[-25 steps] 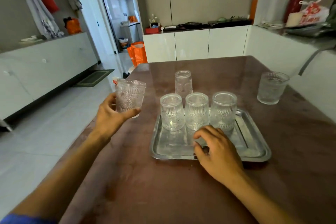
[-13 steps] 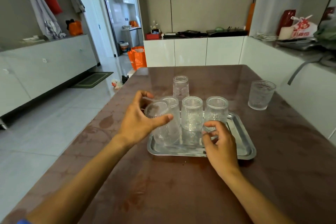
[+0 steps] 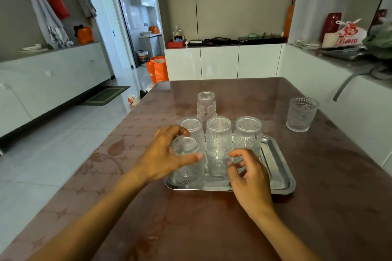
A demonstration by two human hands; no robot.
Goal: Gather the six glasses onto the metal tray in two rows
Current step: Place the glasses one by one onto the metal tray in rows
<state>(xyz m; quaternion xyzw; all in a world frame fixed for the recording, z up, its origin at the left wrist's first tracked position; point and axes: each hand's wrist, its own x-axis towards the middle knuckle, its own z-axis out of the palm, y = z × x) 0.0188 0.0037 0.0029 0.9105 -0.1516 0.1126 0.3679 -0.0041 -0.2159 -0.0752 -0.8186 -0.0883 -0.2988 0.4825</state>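
Our left hand [image 3: 163, 159] has just brought a fourth ribbed glass [image 3: 187, 161], still gripped, onto the metal tray [image 3: 277, 176], starting row two; right hand [image 3: 248, 174] half-open, empty.

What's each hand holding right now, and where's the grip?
Left hand grips an inverted glass around its upturned base, on the tray. Right hand holds nothing.

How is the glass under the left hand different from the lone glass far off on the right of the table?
The glass under the left hand stands upside down on the metal tray, base up; the far right glass stands mouth up on the bare table. The left hand grips the first; nothing touches the second. Both are clear, patterned and empty.
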